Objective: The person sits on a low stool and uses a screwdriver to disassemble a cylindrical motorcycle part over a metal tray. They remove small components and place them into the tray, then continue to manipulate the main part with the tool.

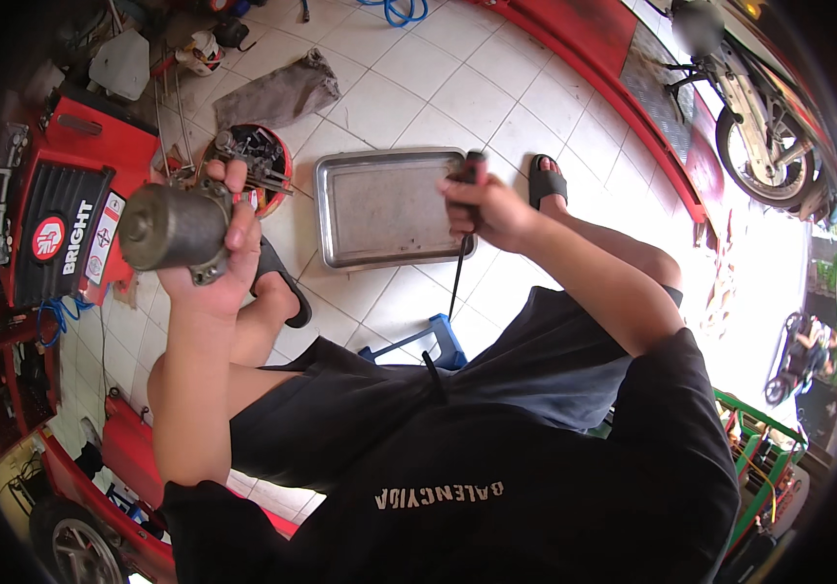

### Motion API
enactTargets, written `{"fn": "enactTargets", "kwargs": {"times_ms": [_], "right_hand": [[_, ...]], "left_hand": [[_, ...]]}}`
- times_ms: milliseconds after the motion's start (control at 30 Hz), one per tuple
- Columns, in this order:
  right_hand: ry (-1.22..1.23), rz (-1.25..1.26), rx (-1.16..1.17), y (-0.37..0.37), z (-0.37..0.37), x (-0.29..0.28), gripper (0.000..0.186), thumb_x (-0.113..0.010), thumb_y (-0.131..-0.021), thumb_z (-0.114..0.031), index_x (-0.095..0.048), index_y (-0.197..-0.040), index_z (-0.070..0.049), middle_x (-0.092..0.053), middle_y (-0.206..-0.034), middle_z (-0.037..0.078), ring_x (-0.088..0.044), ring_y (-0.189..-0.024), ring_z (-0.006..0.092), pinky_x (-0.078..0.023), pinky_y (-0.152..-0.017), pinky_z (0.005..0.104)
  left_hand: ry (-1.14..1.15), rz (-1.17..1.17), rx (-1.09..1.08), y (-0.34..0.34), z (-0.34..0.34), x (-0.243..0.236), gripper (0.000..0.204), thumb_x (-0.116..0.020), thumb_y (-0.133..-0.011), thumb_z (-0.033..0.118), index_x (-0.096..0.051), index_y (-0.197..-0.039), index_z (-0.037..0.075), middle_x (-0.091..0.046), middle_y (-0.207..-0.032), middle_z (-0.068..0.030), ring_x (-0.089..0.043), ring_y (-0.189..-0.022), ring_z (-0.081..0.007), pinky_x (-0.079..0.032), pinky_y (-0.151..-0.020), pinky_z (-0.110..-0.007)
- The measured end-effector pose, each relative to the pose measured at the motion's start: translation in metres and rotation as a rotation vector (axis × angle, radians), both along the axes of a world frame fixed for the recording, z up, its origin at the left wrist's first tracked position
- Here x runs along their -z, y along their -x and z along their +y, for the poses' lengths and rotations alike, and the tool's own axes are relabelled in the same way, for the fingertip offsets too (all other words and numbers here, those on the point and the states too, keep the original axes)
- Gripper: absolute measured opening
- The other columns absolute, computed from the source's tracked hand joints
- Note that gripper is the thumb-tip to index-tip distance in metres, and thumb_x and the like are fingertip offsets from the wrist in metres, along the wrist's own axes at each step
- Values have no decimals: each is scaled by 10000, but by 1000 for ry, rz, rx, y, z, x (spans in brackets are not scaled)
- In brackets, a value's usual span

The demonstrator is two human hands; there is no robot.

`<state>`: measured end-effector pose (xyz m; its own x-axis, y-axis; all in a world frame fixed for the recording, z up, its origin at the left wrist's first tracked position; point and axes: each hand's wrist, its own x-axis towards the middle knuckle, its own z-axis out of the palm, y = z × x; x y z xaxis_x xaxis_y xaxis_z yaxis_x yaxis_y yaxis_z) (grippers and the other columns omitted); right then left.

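Note:
Raised at the left, my left hand (228,238) is wrapped round a dull grey, cylindrical metal motor housing (170,229) with a flanged end. Its rounded end points left, and the fingers cover part of the flange. My right hand (496,212) is closed round the dark and red handle of a screwdriver (459,268), whose thin dark shaft points down toward my lap. The two hands are well apart, and the screwdriver does not touch the motor housing. Below the right hand, a shallow rectangular metal tray (389,209) lies on the tiled floor.
A red container of metal parts (253,151) stands beside the tray, near a grey cloth (277,92). The red and black machine (77,209) is at the left. A blue stool (446,341) shows between my legs. The red platform (652,146) and motorbike (764,146) are at the right.

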<state>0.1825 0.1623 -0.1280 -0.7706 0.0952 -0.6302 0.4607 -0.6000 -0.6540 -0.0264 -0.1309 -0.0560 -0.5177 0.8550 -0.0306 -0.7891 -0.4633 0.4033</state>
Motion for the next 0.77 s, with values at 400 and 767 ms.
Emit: {"fn": "enactTargets", "kwargs": {"times_ms": [400,767], "right_hand": [[-1270,-477,-896,30,-65,279,257,-718,-815,-158,-773,-1034,-36,-742,-1098,215,-715,-1059,382,-588,-907,441],[-1171,-361,-925,70,-80,262,274,-744,-917,-245,-772,-1100,-44,-732,-1160,208,-690,-1154,370,-565,-972,449]], "left_hand": [[13,-208,-40,-2,-25,-2,715,-409,-1038,650,-466,-1227,-37,-432,-1139,-144,-563,-599,-263,-421,-535,-331],[-12,-181,91,26,-9,8,844,-362,-987,767,-528,-1285,-5,-508,-1159,-122,-637,-612,-298,-492,-665,-336]]}}
